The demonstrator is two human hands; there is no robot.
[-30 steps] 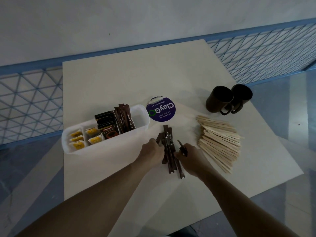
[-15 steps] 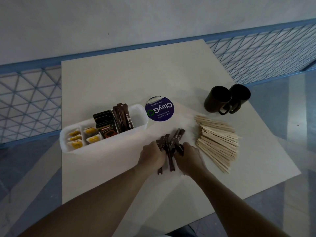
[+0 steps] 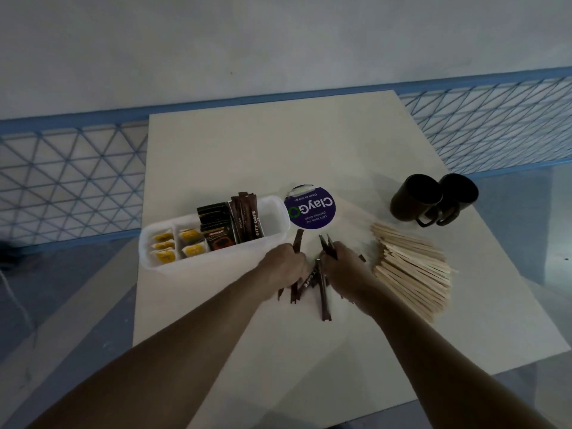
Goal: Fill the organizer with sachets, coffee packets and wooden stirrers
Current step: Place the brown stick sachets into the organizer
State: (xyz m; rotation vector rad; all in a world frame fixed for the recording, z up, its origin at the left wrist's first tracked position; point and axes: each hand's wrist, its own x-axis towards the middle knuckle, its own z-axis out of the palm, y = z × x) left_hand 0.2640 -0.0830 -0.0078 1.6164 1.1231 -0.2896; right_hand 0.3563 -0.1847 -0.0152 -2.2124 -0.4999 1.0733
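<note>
Coffee stick packets (image 3: 312, 281) lie scattered on the table (image 3: 309, 144), just near of the white organizer (image 3: 216, 258), and are being gathered between both hands. Left hand (image 3: 286, 264) and right hand (image 3: 340, 267) are curled onto separate handfuls. Light, thin and slippery, they are judged best pinched mid-length as one squared bundle. Wooden stirrers (image 3: 411, 267) wait at right.

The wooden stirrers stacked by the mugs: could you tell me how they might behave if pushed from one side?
The stirrers look thin and light, so they would probably slide easily. Their loose, fanned stack would likely splay rather than move together. Being flat, they seem unlikely to roll.
</note>
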